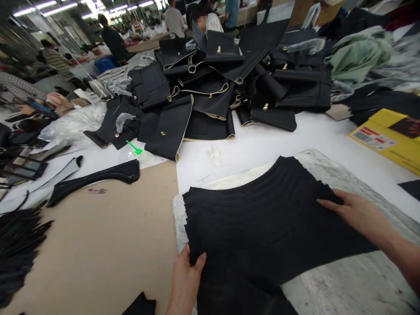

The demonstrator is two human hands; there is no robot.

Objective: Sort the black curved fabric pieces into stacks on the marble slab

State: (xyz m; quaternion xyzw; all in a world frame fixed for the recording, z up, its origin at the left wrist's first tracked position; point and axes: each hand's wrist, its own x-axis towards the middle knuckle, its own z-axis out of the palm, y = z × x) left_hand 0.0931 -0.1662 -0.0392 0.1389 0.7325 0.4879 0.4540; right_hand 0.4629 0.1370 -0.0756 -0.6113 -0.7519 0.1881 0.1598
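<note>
A fan of overlapping black curved strips (256,223), leather or fabric, lies across a grey-white marbled slab (348,284). At the near left edge of the fan, my left hand (187,275) pinches the strips between thumb and fingers. My right hand (354,208) grips the strips' right ends, thumb on top and the other fingers partly hidden. The strips' ends form stepped edges on both sides. More black material lies at the bottom of the view, below the fan.
Black bag pieces with gold clasps (210,96) are heaped at the back. A yellow box (390,135) stands at right. On the left lie a curved black bundle (98,177), a green stick-like tool (134,148) and black strips (19,249). Several people are in the background.
</note>
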